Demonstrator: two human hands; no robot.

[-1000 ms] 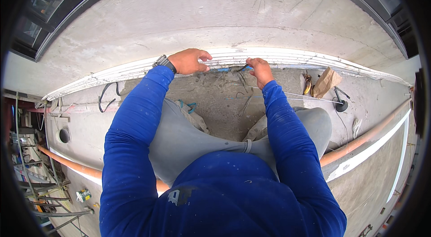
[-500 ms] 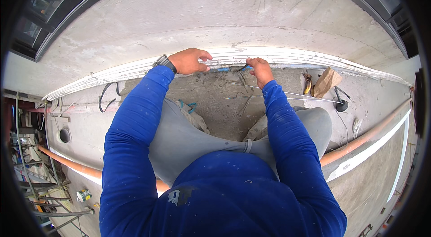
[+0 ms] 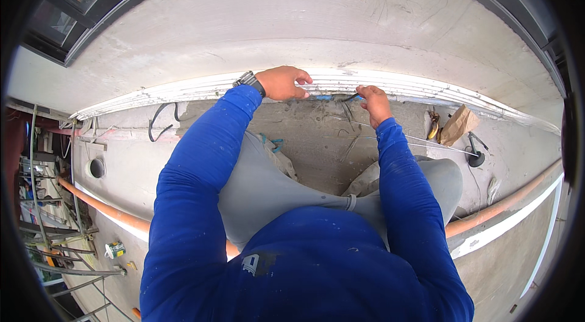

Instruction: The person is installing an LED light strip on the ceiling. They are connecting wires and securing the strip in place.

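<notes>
By white pipes (image 3: 183, 92), pinching an indistinct dark strip (image 3: 352, 97) in the right hand (image 3: 375, 104); holding the left hand (image 3: 283, 82) half-open; partly hiding thin rods (image 3: 454, 149) behind the right sleeve (image 3: 403, 169).

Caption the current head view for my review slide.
Left hand open near white pipes along a pale wall, right hand pinching a dark strip.

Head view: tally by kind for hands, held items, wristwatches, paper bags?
Hands: 2, the left hand and right hand
Held items: 1, a dark slim piece in the right fingers
Wristwatch: 1
Brown paper bag: 1
Total: 5
</notes>
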